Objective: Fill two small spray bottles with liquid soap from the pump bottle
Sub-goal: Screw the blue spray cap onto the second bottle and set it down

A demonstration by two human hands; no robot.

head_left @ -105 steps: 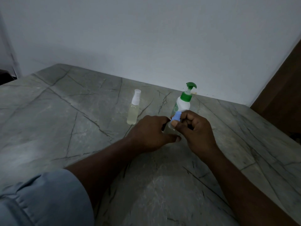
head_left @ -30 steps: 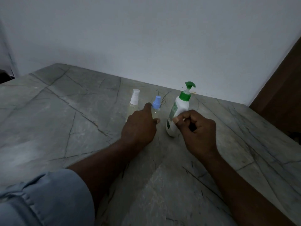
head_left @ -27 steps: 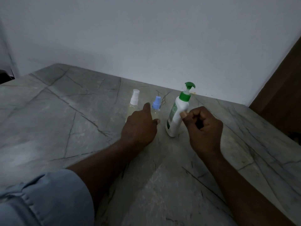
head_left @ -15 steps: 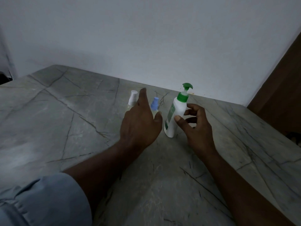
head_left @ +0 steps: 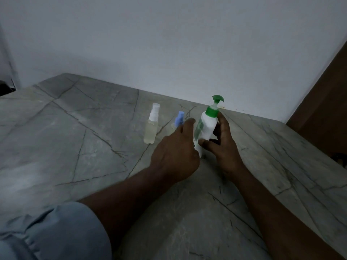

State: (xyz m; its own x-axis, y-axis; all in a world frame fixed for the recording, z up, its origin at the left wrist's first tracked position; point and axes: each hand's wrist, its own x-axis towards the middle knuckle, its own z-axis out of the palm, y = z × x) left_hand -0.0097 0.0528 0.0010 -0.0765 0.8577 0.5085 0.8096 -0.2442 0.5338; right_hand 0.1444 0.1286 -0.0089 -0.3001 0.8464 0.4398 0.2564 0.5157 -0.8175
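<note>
On the grey stone surface [head_left: 75, 137], the white green-topped plastic pump bottle [head_left: 206, 126] is now gripped by the right hand [head_left: 225, 152], the left hand [head_left: 174, 154] spread open beside it, the blue-capped spray bottle [head_left: 179, 121] released, apparently filled.

Left hand a blur, 2 bottles half covered

The left hand [head_left: 176, 156] is a blur, fingertips unclear, and it covers the blue-capped spray bottle [head_left: 179, 121] at its 12 o'clock: only the cap shows. It hides the pump bottle [head_left: 207, 126] at the bottle's 8 o'clock too, so contact there can't be told. Label [head_left: 198, 131] too small to read. The right hand [head_left: 223, 151] has fingers partly behind that bottle. Sleeve [head_left: 52, 231] cut off at 7 o'clock.
</note>
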